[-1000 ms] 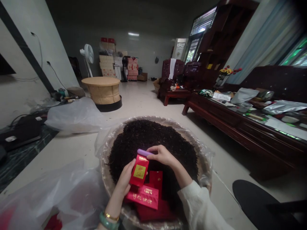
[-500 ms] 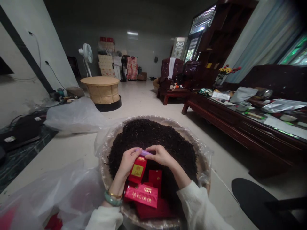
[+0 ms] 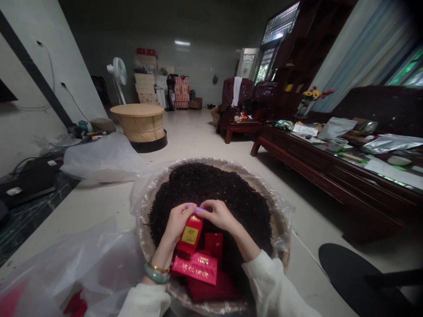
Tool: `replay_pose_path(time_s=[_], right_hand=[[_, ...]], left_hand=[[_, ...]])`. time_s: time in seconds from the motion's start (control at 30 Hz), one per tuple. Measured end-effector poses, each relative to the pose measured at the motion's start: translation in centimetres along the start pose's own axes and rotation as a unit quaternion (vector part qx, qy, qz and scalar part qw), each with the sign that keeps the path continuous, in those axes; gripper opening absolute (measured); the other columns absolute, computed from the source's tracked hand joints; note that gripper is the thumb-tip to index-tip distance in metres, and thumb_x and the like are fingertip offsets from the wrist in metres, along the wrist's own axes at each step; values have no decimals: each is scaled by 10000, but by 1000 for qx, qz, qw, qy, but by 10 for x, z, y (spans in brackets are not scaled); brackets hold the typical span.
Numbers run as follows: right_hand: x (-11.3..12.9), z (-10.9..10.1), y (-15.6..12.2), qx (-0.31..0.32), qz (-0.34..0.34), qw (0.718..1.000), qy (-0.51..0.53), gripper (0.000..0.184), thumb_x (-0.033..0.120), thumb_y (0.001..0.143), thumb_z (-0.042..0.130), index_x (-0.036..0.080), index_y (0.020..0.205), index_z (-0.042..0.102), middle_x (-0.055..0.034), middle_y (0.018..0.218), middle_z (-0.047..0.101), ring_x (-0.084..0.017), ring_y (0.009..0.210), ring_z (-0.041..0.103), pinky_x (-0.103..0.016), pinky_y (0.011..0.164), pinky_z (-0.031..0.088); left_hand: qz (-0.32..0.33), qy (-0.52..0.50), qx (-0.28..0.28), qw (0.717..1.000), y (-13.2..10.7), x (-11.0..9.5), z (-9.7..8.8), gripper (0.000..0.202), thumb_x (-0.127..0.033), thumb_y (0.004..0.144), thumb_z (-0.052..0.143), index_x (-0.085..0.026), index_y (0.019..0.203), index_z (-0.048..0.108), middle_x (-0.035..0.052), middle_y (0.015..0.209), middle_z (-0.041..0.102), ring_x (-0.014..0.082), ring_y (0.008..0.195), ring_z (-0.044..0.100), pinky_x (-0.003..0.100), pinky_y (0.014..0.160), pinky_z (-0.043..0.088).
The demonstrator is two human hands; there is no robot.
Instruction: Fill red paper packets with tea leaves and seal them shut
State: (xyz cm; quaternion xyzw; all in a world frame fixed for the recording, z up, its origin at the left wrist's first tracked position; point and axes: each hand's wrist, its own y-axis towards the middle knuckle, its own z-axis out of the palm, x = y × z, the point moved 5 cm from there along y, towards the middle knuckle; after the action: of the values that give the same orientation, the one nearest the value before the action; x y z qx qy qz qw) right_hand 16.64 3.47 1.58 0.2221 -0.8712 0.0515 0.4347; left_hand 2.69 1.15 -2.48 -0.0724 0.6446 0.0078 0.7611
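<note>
Above a round basket (image 3: 279,211) of dark loose tea leaves (image 3: 211,180), I hold an upright red tea packet (image 3: 191,233) with a yellow label. My left hand (image 3: 178,222) pinches its top edge, where a slim purple bag clip (image 3: 198,210) lies across. The fingers of my right hand (image 3: 220,214) are closed on the clip's right end and cover much of it. Below the packet, a pinkish-red packet (image 3: 194,267) with gold print lies flat. A darker red packet (image 3: 214,245) rests beside it, and more red packaging (image 3: 214,288) lies underneath.
Clear plastic sheeting (image 3: 99,255) spreads at the left, with a plastic bag (image 3: 102,158) beyond it. A wooden table (image 3: 330,163) covered with items stands at the right. A black round base (image 3: 350,268) is at the lower right; a woven drum-shaped stand (image 3: 139,125) is farther back.
The right fingers have shifted slightly left along the purple clip and now hide more of it. The left hand and the packet stay nearly in place.
</note>
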Motion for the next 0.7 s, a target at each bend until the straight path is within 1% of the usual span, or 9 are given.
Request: replay_pose_path(time_s=[0.13,0.33,0.47,0.57,0.63,0.7], right_hand=[[-1,-1,0,-1,2,1000,-1,192,321,775,655,145,808,723,-22,726,699,-125,627,558,-212,562,354],[1,-1,-1,-1,-3,1000,-1,210,341,783,645,149,806,727,-14,714,696,-115,605,540,-211,550,339],[1,-1,-2,-7,-3,1000,-9,211,345,781,643,155,807,732,-12,706,695,-116,595,536,-212,541,333],[0,-3,-1,-16,-5,1000,-15,205,329,784,636,155,830,734,-16,722,700,-119,603,544,-214,546,339],[-2,-4,0,-22,0,1000,-16,190,312,779,639,157,834,733,-14,727,701,-123,616,555,-214,555,348],[-7,-5,2,-28,10,1000,-10,177,304,767,649,159,825,732,-12,732,702,-128,637,570,-213,573,366]], left_hand=[[0,1,1,1000,0,0,0,352,-425,607,722,-127,795,711,30,695,700,142,606,601,233,575,452],[2,-4,3,1000,0,0,0,353,-428,610,725,-124,789,712,28,692,697,139,596,598,229,563,445],[-16,-24,4,1000,-1,-1,2,369,-424,584,755,-125,794,698,19,685,690,128,585,593,222,555,446],[-47,-53,29,997,-3,0,5,450,-466,579,764,-130,863,672,8,677,680,117,560,591,212,530,443],[-71,-72,64,993,-6,4,8,485,-533,613,727,-136,880,643,-2,649,664,122,531,597,222,514,454],[-98,-68,101,988,-10,10,10,498,-546,615,726,-139,879,615,0,646,663,148,529,626,254,527,486]])
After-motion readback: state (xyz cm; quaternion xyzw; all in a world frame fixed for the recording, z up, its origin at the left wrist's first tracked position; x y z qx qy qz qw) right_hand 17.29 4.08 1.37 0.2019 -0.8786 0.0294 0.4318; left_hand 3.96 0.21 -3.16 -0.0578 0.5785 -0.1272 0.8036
